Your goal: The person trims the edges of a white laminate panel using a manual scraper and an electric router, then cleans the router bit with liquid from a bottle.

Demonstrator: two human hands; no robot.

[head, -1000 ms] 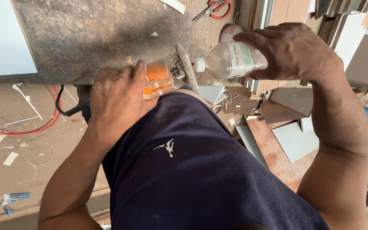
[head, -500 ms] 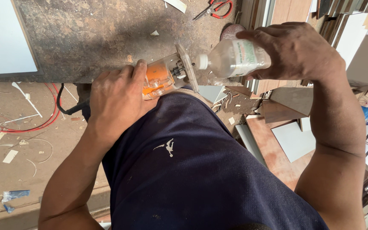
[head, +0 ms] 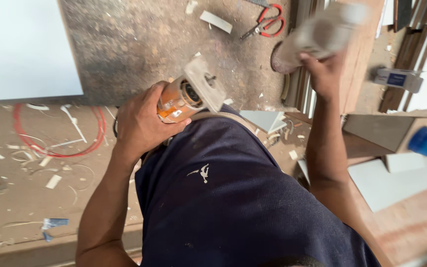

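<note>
Setting: a carpentry workshop, seen from above over a dusty grey-brown surface (head: 139, 44) strewn with offcuts and shavings; a white panel (head: 21, 47) covers its left end.
Left hand: the left hand (head: 142, 123) is clenched around the orange-bodied handheld power tool with a square pale base plate (head: 191, 94), held against the person's dark navy shirt (head: 233, 198) just off the surface's near edge.
Right hand: the right hand (head: 324, 69) is raised past the surface's right edge, fingers grasping a motion-blurred, pale bottle-shaped object (head: 322, 37); its details cannot be told.
Nearby: red-handled scissors (head: 265, 22) lie near the surface's far right corner, a small white offcut (head: 216, 21) beside them.
Floor: a looped red cable (head: 60, 143) lies on the floor below the white panel.
</note>
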